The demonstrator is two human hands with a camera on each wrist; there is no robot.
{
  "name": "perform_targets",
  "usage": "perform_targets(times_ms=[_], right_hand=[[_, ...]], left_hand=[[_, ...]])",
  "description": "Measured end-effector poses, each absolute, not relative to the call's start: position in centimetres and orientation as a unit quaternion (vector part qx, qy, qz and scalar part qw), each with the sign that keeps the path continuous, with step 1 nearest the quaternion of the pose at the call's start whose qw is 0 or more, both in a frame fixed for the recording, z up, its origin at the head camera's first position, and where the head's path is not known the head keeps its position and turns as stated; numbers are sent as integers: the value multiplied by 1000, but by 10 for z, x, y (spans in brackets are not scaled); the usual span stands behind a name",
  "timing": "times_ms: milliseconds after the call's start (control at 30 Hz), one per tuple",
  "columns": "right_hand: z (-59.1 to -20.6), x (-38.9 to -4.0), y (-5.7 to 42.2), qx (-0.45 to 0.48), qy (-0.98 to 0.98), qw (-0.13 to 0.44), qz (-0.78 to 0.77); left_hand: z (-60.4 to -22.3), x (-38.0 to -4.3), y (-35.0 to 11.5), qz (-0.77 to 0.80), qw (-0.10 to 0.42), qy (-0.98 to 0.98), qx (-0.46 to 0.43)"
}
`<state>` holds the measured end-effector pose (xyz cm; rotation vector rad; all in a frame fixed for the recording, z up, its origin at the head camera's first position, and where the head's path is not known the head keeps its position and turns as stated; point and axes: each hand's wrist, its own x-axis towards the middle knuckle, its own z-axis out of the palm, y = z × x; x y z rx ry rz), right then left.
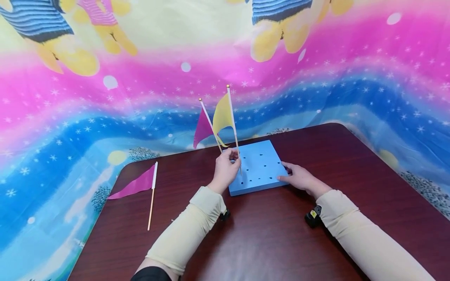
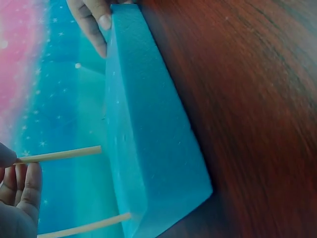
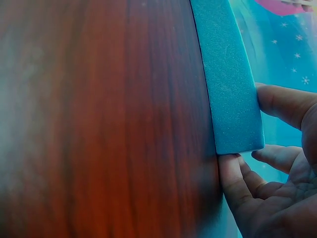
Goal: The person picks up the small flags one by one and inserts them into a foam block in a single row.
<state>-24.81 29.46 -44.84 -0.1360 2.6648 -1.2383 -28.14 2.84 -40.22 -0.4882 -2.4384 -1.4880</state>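
Note:
My left hand pinches the thin wooden stick of a yellow flag between thumb and fingers. In the left wrist view the stick's bare lower end hovers just off the holed face of a blue foam block. A magenta flag stands tilted at the block's far left, its stick meeting the holed face. At the block's right edge, my right hand grips it, thumb on the upper face and fingers against the side.
Another magenta flag on a wooden stick lies flat on the dark wood table, left of my left forearm. Patterned cloth hangs behind the table's far edge. Each wrist carries a small black device.

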Motion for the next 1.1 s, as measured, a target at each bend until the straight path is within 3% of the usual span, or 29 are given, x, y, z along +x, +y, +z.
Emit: perform_targets(times_ms=[1100], right_hand=[[-448, -249, 295, -53, 901, 93, -421]], left_hand=[[-419, -297, 48, -507, 124, -841, -146]])
